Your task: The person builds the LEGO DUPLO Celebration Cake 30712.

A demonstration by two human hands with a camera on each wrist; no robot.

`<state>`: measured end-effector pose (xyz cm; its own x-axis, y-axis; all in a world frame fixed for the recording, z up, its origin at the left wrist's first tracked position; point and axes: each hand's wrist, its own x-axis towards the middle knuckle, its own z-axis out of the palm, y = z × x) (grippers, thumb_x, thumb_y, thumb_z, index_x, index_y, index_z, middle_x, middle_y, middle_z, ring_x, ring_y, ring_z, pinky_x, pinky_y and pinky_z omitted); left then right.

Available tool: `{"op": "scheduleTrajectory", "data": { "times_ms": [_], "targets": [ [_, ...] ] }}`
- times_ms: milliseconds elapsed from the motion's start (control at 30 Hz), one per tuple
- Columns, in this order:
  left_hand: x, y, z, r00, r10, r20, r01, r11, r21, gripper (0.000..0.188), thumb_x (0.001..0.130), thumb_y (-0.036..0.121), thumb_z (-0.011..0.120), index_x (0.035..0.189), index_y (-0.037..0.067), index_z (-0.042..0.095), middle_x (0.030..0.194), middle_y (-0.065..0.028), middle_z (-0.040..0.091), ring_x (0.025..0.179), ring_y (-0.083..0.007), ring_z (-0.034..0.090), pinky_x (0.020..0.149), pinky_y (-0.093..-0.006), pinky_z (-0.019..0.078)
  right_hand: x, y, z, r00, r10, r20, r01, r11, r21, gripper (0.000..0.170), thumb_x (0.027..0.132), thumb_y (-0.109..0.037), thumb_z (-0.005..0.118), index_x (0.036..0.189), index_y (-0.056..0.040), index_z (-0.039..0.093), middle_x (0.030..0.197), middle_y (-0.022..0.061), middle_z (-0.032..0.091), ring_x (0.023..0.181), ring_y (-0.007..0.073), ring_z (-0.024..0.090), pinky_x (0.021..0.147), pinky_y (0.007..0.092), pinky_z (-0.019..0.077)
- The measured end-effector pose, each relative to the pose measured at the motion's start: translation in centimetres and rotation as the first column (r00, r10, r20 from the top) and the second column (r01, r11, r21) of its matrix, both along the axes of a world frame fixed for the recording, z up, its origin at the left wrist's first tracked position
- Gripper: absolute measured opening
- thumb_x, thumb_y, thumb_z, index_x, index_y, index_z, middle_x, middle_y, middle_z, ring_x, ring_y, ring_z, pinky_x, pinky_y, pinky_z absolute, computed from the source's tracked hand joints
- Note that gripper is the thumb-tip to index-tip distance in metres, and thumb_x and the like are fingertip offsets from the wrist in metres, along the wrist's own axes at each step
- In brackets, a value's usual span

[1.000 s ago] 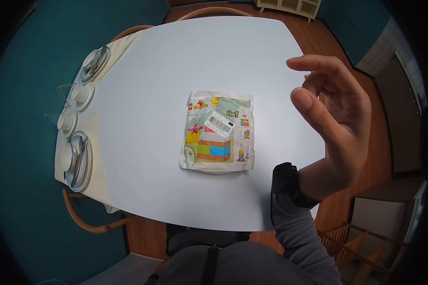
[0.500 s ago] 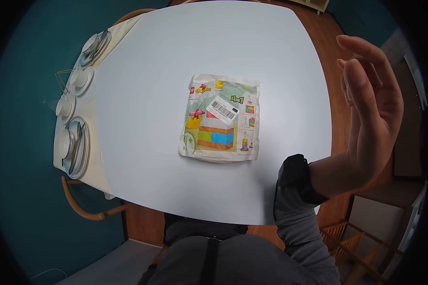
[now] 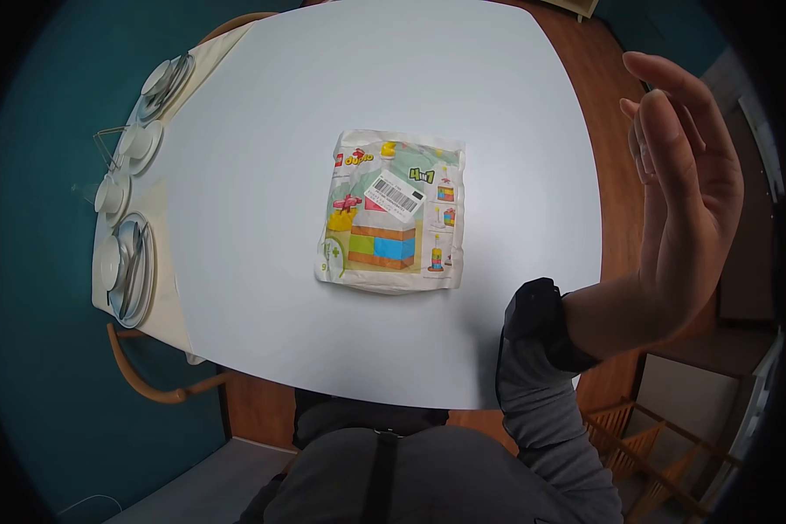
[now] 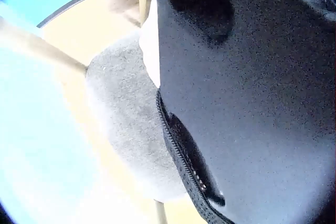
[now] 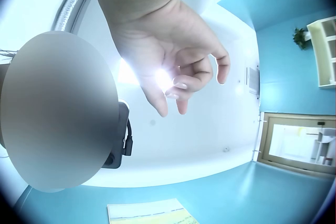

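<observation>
A colourful Duplo bag (image 3: 391, 212) with a barcode label lies flat on the white table (image 3: 262, 113). The right hand (image 3: 686, 192) is raised beyond the table's right edge, well clear of the bag, fingers loosely bent and holding nothing. In the right wrist view the same hand (image 5: 170, 50) hangs against a bright ceiling, its thumb and fingers apart. No left hand shows in the head view; the left wrist view holds only dark clothing (image 4: 252, 92) with a zipper.
Plates (image 3: 140, 271), cups (image 3: 112, 194) and cutlery stand on a cream cloth (image 3: 168, 306) along the table's left side. A wooden chair (image 3: 148, 384) is at the lower left. The left wrist view has a grey seat (image 4: 126, 103).
The right hand has moved up and to the right, away from the table, its thumb and index finger pointing more upward. The head view has shifted; the bag still lies on the table.
</observation>
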<state>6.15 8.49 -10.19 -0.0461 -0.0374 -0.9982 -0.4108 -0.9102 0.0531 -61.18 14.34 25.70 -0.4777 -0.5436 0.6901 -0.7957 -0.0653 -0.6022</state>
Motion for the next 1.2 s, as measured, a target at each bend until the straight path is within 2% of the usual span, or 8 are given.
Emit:
{"op": "scheduleTrajectory", "data": {
  "times_ms": [100,267,467,700,767,967,1200],
  "targets": [
    [-0.2,0.1,-0.3,1.000,0.008,-0.003,-0.008,1.000,0.002,0.066,0.092,0.046,0.056,0.135,-0.002,0.046,0.132,-0.0179,0.055,0.121,-0.0287,0.053,0.096,-0.0361,0.0462,0.3,-0.3,0.0,0.999,0.023,0.029,-0.023,1.000,-0.018,0.038,0.094,-0.028,0.061,0.121,-0.0011,0.063,0.064,-0.0057,0.047,0.061,0.0015,0.047,0.090,0.0287,0.0469],
    [-0.6,0.4,-0.8,1.000,0.021,-0.010,-0.021,1.000,0.008,0.066,0.092,0.046,0.056,0.135,-0.003,0.046,0.131,-0.0179,0.055,0.121,-0.0288,0.053,0.096,-0.0361,0.0460,1.8,-1.3,0.4,0.995,-0.050,0.086,0.058,0.994,-0.096,0.037,0.093,-0.026,0.064,0.120,-0.0006,0.064,0.064,-0.0053,0.049,0.063,0.0016,0.050,0.092,0.0306,0.0479],
    [-1.0,0.4,-1.5,1.000,0.017,-0.016,-0.017,1.000,0.018,0.066,0.092,0.046,0.056,0.134,-0.003,0.047,0.131,-0.0179,0.055,0.121,-0.0289,0.053,0.096,-0.0360,0.0457,1.8,-0.9,0.5,0.992,-0.080,0.102,0.090,0.991,-0.103,0.035,0.094,-0.024,0.064,0.120,-0.0004,0.064,0.064,-0.0050,0.051,0.063,0.0017,0.053,0.093,0.0326,0.0489],
    [-0.9,0.3,-1.6,1.000,0.021,-0.018,-0.020,1.000,0.020,0.065,0.092,0.046,0.056,0.134,-0.003,0.047,0.131,-0.0179,0.055,0.121,-0.0290,0.053,0.097,-0.0360,0.0453,1.5,-1.2,0.3,0.995,-0.050,0.088,0.061,0.989,-0.131,0.034,0.094,-0.022,0.064,0.119,-0.0001,0.064,0.064,-0.0054,0.050,0.063,0.0012,0.052,0.093,0.0326,0.0493],
    [-0.7,0.3,-1.6,1.000,0.023,-0.017,-0.022,1.000,0.021,0.065,0.092,0.046,0.056,0.134,-0.003,0.047,0.131,-0.0179,0.055,0.121,-0.0290,0.053,0.097,-0.0360,0.0452,1.4,-1.4,0.3,0.998,0.012,0.064,-0.001,0.985,-0.172,0.033,0.094,-0.020,0.062,0.119,0.0007,0.063,0.065,-0.0053,0.050,0.064,0.0009,0.052,0.092,0.0316,0.0496],
    [-0.2,0.0,-1.7,1.000,0.026,-0.016,-0.026,0.999,0.020,0.065,0.092,0.046,0.056,0.133,-0.003,0.047,0.131,-0.0179,0.055,0.121,-0.0291,0.053,0.097,-0.0359,0.0449,1.5,-1.3,0.4,0.996,-0.029,0.085,0.045,0.982,-0.185,0.031,0.096,-0.018,0.060,0.119,0.0022,0.063,0.066,-0.0049,0.050,0.064,0.0003,0.050,0.091,0.0297,0.0500],
    [0.0,-0.5,-1.6,0.999,0.037,-0.007,-0.036,0.999,0.026,0.065,0.092,0.046,0.056,0.133,-0.003,0.048,0.131,-0.0179,0.055,0.121,-0.0292,0.053,0.097,-0.0358,0.0445,1.3,-1.5,0.3,0.998,0.000,0.059,0.013,0.976,-0.219,0.031,0.097,-0.018,0.059,0.120,0.0025,0.062,0.066,-0.0048,0.047,0.062,0.0007,0.047,0.091,0.0292,0.0496]
  ]
}}
